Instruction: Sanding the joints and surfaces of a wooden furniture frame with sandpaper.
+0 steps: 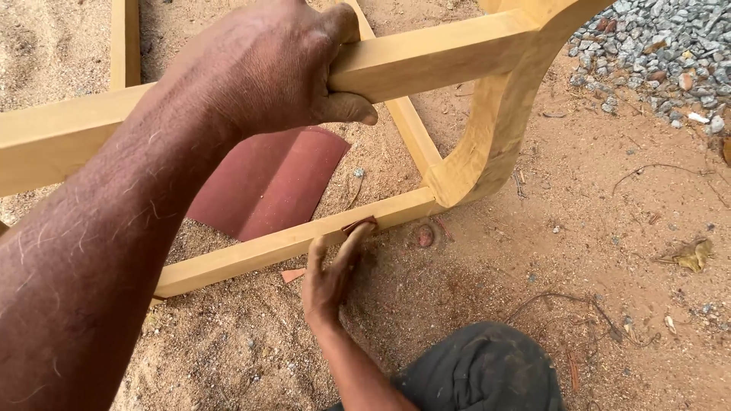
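Gripping the upper rail of a pale wooden frame (426,57), the left hand (266,68) is closed round it, thumb underneath. Below it a dark red sheet of sandpaper (266,183) lies on the sandy ground (533,251) inside the frame. Further right, the right hand (331,278) presses a small folded piece of sandpaper (359,224) against the lower rail, fingers extended. Grey gravel (655,46) lies at the far right.

ground: sandy soil (594,198) | gravel pile (662,53) top right | dry leaf (694,255) | daylight
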